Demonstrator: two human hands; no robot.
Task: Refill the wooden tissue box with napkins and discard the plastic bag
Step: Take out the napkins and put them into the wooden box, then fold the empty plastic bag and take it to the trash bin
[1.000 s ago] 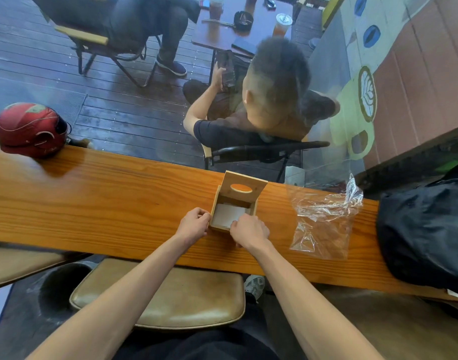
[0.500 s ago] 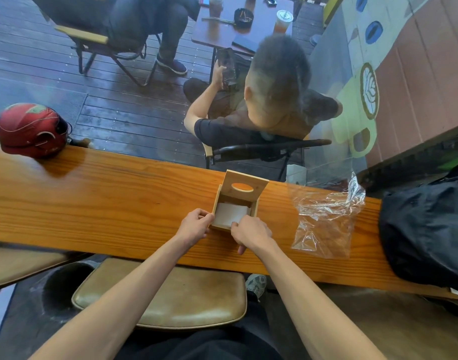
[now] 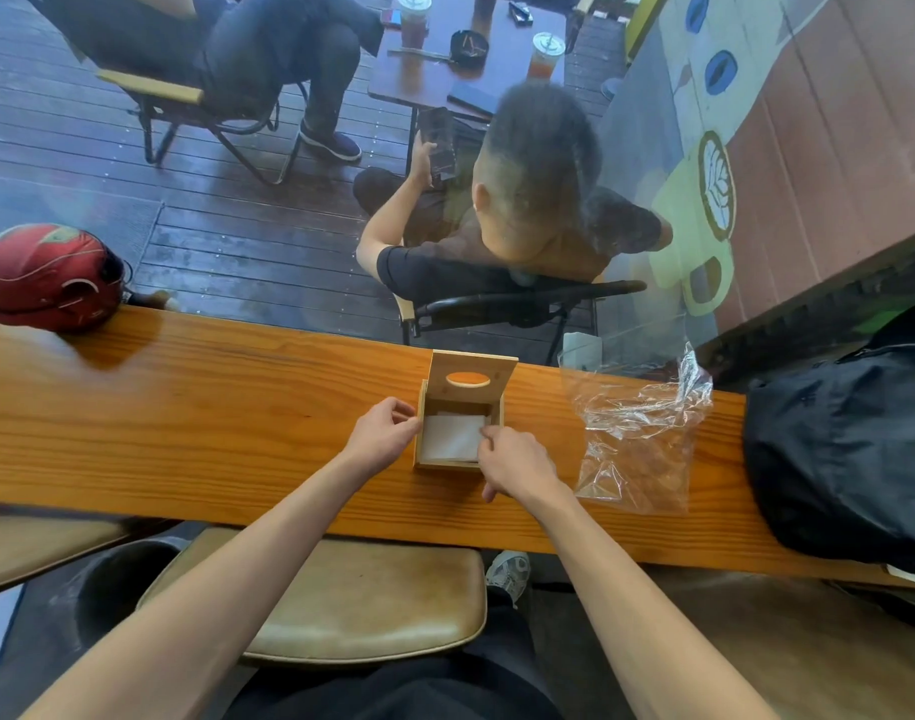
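Landmark: wooden tissue box point(image 3: 428, 433), lid point(image 3: 471, 377) tipped up and back, on the counter point(image 3: 185, 418)

Nearest, at the box's near-right corner: right hand point(image 3: 518, 467), fingers curled, tips at the right edge of the white napkins point(image 3: 453, 438); it looks like a pinch on the stack, though the contact itself is too small to be sure of. A second ago this hand sat lower, over the box's near rim; it has since moved up so the fingers reach inside

At the box's left wall: left hand point(image 3: 385, 439), loosely curled, fingertips on the outer wall, steadying it much as before

Inside the box: napkins lying flat, more of the white face showing than earlier. Judgement: refill essentially done, hands only squaring the stack; lid not yet closed

Right of the box, apart from it: plastic bag point(image 3: 637, 439), crumpled and apparently empty, unmoved. Discard step untouched

Farther right: black backpack point(image 3: 850, 433). Far left of the box: red helmet point(image 3: 50, 275)
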